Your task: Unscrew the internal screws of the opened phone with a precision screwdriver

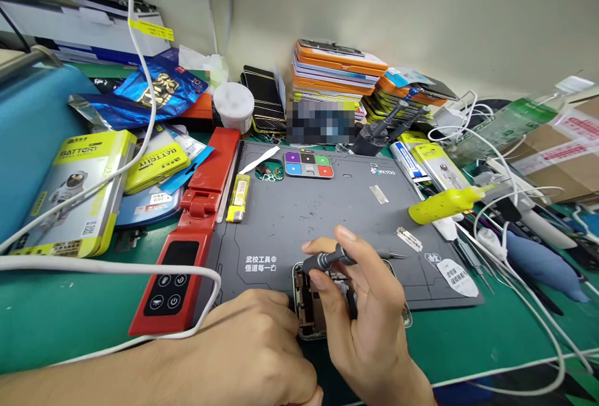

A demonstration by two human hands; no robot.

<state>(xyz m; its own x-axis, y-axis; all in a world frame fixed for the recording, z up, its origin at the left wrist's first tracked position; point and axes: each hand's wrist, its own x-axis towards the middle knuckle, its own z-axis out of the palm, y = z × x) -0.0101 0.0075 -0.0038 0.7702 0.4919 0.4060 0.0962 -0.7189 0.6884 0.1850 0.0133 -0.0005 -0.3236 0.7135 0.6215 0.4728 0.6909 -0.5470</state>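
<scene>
In the head view, my only one, I take the grey mat (304, 222) on the green table (88, 315) as my reference. The opened phone (306, 306) lies across the mat's near edge, its inner parts exposed. My right hand (369, 319) is over the phone, its fingers grasping a dark screwdriver handle (327, 260); a slim pointed tip (395, 256) shows beyond them above the mat, though I cannot tell whether it belongs to the same tool. My left hand (262, 337) is at the mat's near edge against the phone's left side, fingers curled in and clenched; I cannot tell whether they pinch anything. On the mat's far part sits a tray with coloured squares (309, 164), and toward its right a razor blade (409, 239). A yellow bottle (442, 205) lies at the mat's right edge. The red device (203, 174) runs along the mat's left edge, and orange boxes (334, 60) are stacked beyond its far edge.
</scene>
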